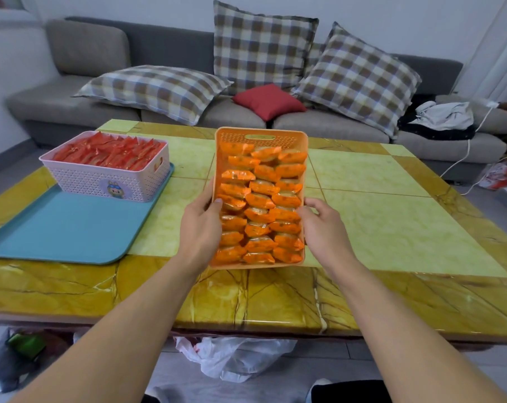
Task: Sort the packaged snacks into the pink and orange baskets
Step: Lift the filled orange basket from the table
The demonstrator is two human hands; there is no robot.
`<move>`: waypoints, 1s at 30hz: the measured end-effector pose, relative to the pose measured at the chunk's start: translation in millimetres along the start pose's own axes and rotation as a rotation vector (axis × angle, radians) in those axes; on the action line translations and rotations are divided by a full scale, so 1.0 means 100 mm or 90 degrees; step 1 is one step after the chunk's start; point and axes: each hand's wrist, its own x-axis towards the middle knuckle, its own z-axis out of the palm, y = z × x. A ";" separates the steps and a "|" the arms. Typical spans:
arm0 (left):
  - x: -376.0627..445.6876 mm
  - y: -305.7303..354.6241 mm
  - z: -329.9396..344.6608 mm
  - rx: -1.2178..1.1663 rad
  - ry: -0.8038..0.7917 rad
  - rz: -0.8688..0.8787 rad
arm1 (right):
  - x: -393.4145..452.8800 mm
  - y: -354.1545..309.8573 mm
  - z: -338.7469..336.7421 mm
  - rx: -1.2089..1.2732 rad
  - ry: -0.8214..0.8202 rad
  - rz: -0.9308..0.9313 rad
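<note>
An orange basket (260,135) is tilted toward me above the middle of the table, its open top facing the camera. It is packed with several orange snack packets (261,205) in neat rows. My left hand (201,228) grips its left wall, thumb over the rim. My right hand (323,225) holds its right wall. A pink basket (101,177) full of red snack packets (109,152) stands at the far left, on the back of a blue tray (60,228).
The yellow-green marble table (391,216) has bare surface to the right of the orange basket. A grey sofa (165,48) with plaid cushions runs behind it. White plastic bags (237,356) lie on the floor under the table's near edge.
</note>
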 end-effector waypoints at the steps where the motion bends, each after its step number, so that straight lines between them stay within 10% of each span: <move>1: -0.01 0.00 0.00 -0.007 0.000 0.000 | 0.00 0.00 0.01 -0.011 0.005 -0.004; 11: -0.03 0.01 -0.04 -0.035 -0.079 0.039 | 0.07 0.04 0.02 -0.112 0.051 -0.066; 18: -0.10 -0.05 -0.04 0.005 -0.049 0.062 | 0.04 -0.52 0.14 -0.392 0.128 -0.490; 24: -0.08 -0.09 -0.05 -0.019 -0.048 0.053 | 0.05 -0.46 0.50 -0.583 -0.029 -0.407; 30: -0.05 -0.09 -0.05 -0.004 -0.066 0.064 | 0.07 -0.45 0.40 -0.381 0.053 -0.428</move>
